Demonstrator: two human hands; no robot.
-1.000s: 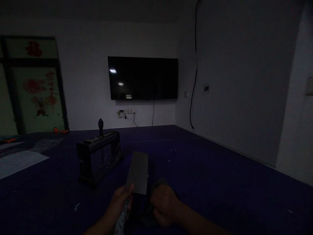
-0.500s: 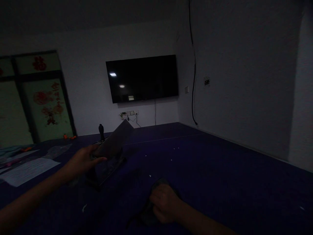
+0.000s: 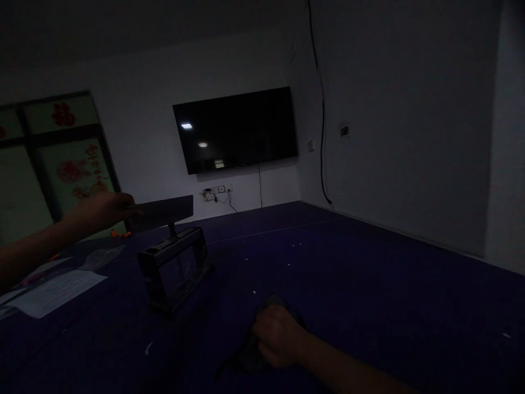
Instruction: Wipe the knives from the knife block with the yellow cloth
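The room is dim. My left hand [image 3: 100, 210] holds a cleaver [image 3: 162, 212] by its handle, the wide blade level and pointing right, just above a dark knife block [image 3: 174, 268] on the blue surface. A black handle rising from the block is mostly hidden behind the blade. My right hand [image 3: 275, 336] rests near the front, closed on a dark cloth [image 3: 250, 353] that lies on the surface.
White papers [image 3: 53, 290] and clear plastic [image 3: 98, 256] lie at the left. A black wall screen [image 3: 238, 128] hangs at the back, with a socket strip below it. A glass door with red decorations [image 3: 77, 172] is at the far left. The blue surface [image 3: 369, 295] stretches right.
My left hand has carried the cleaver from in front of me, up and to the left, until it is above the knife block with the blade level. My right hand stayed on the cloth.
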